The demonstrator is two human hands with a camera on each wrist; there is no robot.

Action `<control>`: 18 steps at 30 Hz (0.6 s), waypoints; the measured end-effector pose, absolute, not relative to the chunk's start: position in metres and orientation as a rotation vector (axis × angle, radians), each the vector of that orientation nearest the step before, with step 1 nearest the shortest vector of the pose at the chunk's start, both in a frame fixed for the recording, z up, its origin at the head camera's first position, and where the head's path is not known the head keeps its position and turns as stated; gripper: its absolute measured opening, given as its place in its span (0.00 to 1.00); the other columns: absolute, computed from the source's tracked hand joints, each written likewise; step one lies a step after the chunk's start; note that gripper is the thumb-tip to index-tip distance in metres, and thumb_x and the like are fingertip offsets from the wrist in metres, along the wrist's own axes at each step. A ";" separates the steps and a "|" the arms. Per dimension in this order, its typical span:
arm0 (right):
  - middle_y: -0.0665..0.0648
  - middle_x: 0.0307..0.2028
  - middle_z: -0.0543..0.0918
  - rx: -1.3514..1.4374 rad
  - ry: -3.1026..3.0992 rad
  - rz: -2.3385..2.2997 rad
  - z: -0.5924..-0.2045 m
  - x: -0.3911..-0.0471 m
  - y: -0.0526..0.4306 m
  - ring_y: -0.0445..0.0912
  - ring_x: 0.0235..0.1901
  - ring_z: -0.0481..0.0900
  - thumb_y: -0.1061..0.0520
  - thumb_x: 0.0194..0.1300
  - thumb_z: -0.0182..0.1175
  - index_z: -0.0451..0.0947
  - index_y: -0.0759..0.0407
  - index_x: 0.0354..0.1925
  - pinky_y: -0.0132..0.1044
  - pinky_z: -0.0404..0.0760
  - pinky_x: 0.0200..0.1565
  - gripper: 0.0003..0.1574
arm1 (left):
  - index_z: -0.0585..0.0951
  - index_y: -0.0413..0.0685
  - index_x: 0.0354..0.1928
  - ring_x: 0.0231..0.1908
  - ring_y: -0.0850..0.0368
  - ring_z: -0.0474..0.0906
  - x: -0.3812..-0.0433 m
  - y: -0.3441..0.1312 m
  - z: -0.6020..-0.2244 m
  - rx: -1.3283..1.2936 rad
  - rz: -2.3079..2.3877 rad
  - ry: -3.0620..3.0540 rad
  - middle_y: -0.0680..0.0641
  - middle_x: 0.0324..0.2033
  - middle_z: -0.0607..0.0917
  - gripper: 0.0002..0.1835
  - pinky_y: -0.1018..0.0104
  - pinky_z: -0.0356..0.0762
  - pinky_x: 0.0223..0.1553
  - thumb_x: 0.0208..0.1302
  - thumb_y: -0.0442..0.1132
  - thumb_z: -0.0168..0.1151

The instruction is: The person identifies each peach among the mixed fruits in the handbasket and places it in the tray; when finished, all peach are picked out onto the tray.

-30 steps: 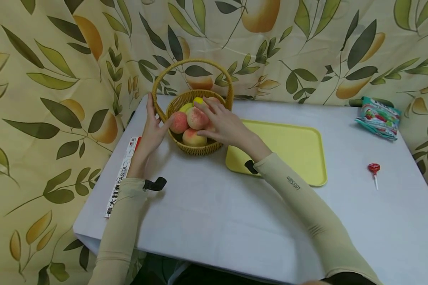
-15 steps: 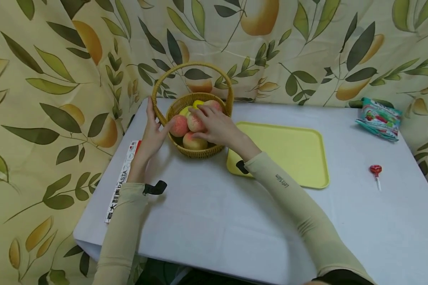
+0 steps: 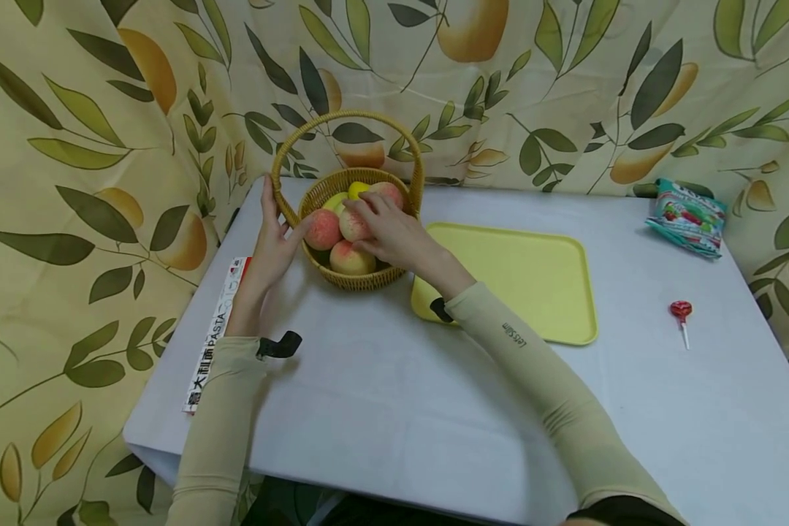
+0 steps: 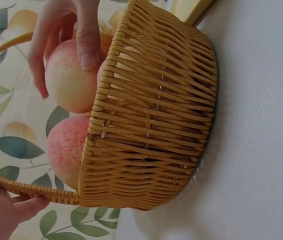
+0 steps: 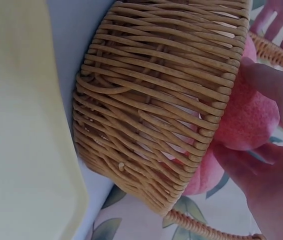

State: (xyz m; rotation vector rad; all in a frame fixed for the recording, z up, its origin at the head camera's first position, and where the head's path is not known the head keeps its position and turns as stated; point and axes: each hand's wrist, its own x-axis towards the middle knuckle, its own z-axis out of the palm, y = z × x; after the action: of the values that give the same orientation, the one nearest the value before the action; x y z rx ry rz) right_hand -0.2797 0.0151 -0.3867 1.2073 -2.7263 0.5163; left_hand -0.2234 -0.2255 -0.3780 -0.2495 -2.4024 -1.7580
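Observation:
A wicker basket (image 4: 151, 115) with a tall arched handle holds several peaches and a yellow fruit (image 3: 357, 190). My right hand (image 3: 397, 232) reaches in from the right and grips a pale pink and yellow peach (image 4: 67, 82), thumb on its near side and fingers over its far side. Beside it sits a redder peach (image 3: 323, 230); another peach (image 3: 352, 258) lies at the basket's front. My left hand (image 3: 272, 248) is at the basket's left, its fairly straight fingers touching the handle (image 4: 36, 190) from outside. Its thumb points toward the redder peach.
A yellow tray (image 3: 519, 281) lies right of the basket, partly under my right forearm. A long white box marked PASTA (image 3: 213, 340) lies along the left edge. Far right are a green snack bag (image 3: 687, 218) and a red lollipop (image 3: 681, 313). Patterned cloth (image 3: 467, 88) hangs behind.
My right hand has sunk slightly into the basket, its fingers drawing closer round a peach. The left hand stays at the handle. The head view has shifted a little.

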 end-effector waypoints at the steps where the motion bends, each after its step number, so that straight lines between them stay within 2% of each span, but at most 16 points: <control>1: 0.62 0.73 0.66 1.208 -2.725 0.526 -0.387 -0.279 0.015 0.56 0.72 0.65 0.44 0.72 0.63 0.60 0.50 0.77 0.51 0.86 0.52 0.43 | 0.28 0.57 0.82 0.83 0.51 0.33 -0.224 -0.226 -0.378 -0.248 -1.757 -2.403 0.48 0.83 0.31 0.53 0.41 0.49 0.80 0.75 0.39 0.58; 6: 0.62 0.72 0.66 1.208 -2.721 0.552 -0.387 -0.278 0.016 0.56 0.72 0.65 0.44 0.72 0.64 0.61 0.51 0.76 0.51 0.86 0.51 0.42 | 0.28 0.60 0.82 0.83 0.53 0.35 -0.228 -0.228 -0.384 -0.247 -1.758 -2.397 0.52 0.83 0.31 0.53 0.41 0.50 0.80 0.75 0.40 0.58; 14: 0.62 0.72 0.65 1.202 -2.727 0.588 -0.388 -0.277 0.018 0.57 0.71 0.65 0.44 0.71 0.65 0.61 0.52 0.76 0.52 0.85 0.54 0.43 | 0.28 0.49 0.82 0.83 0.46 0.32 -0.213 -0.219 -0.362 -0.251 -1.818 -2.385 0.44 0.83 0.30 0.52 0.38 0.47 0.80 0.75 0.34 0.56; 18: 0.62 0.72 0.66 1.189 -2.717 0.584 -0.389 -0.277 0.020 0.57 0.71 0.65 0.44 0.71 0.64 0.61 0.52 0.75 0.53 0.83 0.59 0.42 | 0.27 0.49 0.82 0.83 0.47 0.31 -0.209 -0.216 -0.358 -0.264 -1.826 -2.379 0.45 0.83 0.30 0.52 0.38 0.47 0.80 0.75 0.34 0.56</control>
State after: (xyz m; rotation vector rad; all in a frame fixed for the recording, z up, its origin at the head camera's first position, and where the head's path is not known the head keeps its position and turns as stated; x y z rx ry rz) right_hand -0.2768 0.0201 -0.3886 1.1886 -2.7166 0.5842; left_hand -0.2095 -0.2163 -0.3579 -0.2639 -2.3790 -1.8259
